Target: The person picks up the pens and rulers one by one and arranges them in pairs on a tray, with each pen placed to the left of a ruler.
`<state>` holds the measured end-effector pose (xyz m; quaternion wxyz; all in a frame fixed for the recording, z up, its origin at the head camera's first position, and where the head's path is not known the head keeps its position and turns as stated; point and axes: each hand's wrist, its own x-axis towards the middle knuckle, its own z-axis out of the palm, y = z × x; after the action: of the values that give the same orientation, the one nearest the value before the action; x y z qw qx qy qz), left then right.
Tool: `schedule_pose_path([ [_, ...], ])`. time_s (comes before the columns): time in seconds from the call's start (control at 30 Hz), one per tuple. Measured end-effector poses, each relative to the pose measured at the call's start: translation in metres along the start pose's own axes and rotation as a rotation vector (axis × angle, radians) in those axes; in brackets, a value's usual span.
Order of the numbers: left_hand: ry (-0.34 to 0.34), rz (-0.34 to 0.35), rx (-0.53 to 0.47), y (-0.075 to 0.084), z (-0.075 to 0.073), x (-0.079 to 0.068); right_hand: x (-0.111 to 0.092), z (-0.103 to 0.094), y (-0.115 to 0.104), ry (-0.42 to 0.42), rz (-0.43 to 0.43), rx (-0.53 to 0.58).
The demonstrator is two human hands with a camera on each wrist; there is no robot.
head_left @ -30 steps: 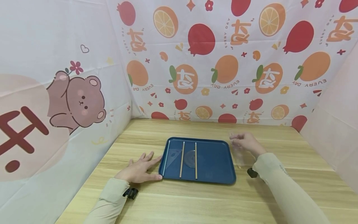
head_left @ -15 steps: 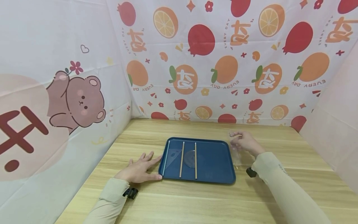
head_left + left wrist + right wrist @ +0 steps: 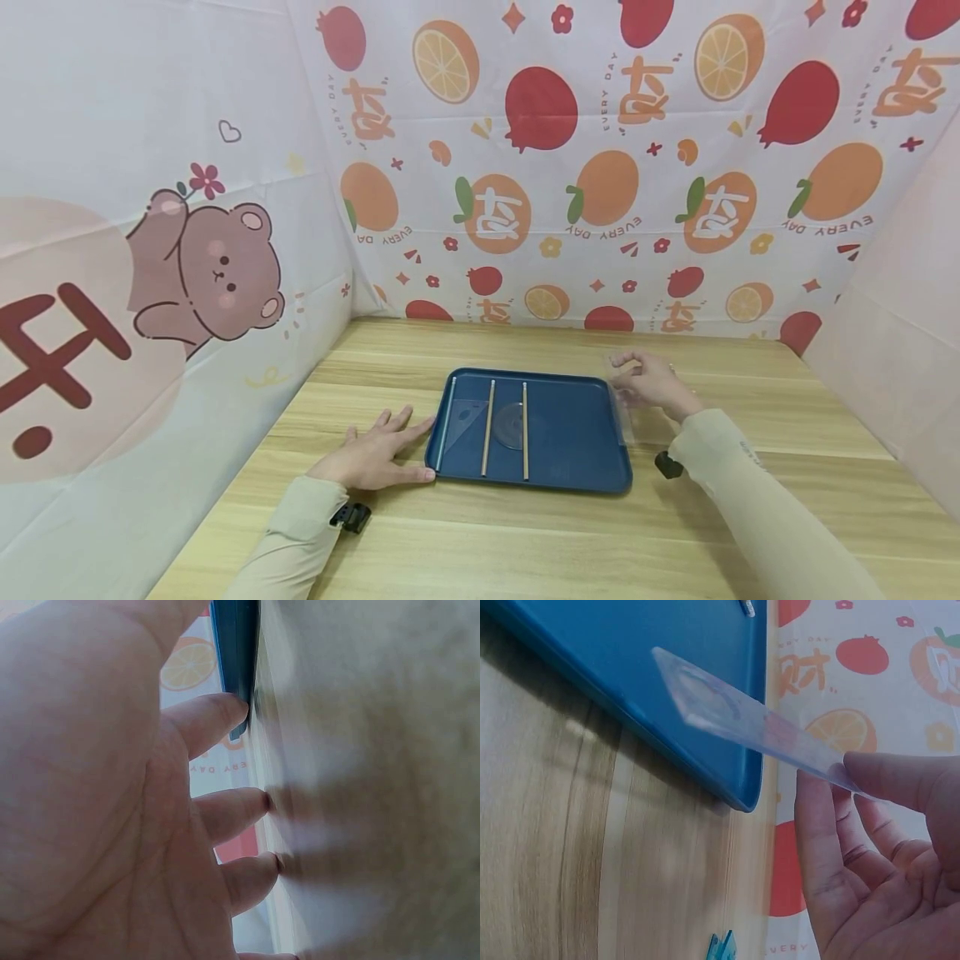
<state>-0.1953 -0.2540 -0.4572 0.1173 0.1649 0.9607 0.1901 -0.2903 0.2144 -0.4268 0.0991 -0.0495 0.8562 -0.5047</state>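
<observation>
My left hand (image 3: 367,457) lies spread at the left end of the blue tray (image 3: 573,433), with thumb and index finger at its edge. Fingertips of that hand (image 3: 150,817) meet the wooden table in the left wrist view. My right hand (image 3: 654,385) pinches a clear flat plastic piece (image 3: 727,705) between thumb and fingers, tilted above the tray's right edge. Its exact kind is hard to tell. On the tray, a clear set square (image 3: 467,421) lies between two pencils, and a clear round-edged piece (image 3: 508,427) lies partly under the rightmost pencil (image 3: 526,433).
The other pencils are a bluish one (image 3: 446,425) along the tray's left side and a middle one (image 3: 488,429). A small teal object (image 3: 721,946), cut off by the frame, shows in the right wrist view. Printed cloth walls (image 3: 585,283) stand behind and beside the table (image 3: 480,542).
My right hand has moved slightly left, bringing the clear plastic piece from beside the tray to over its right edge. My left hand has stayed put.
</observation>
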Motion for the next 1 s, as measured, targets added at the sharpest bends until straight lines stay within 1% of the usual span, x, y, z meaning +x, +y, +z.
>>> schedule_pose_path([
  [0.2,0.003,-0.003,0.004,-0.001,0.001,0.0,-0.001,0.005,-0.002,-0.022,0.004,-0.029],
  [0.37,-0.003,-0.005,0.002,-0.002,0.0,0.001,-0.004,0.009,-0.006,-0.051,-0.01,-0.026],
  [0.47,-0.006,-0.003,0.003,-0.002,0.0,0.001,-0.004,0.011,-0.007,-0.072,-0.013,-0.009],
  [0.7,-0.001,0.003,0.005,-0.003,0.001,0.002,-0.001,0.022,-0.008,-0.097,0.015,0.024],
  [1.0,-0.004,0.0,0.004,-0.003,0.002,0.003,-0.003,0.034,-0.009,-0.124,0.03,0.084],
])
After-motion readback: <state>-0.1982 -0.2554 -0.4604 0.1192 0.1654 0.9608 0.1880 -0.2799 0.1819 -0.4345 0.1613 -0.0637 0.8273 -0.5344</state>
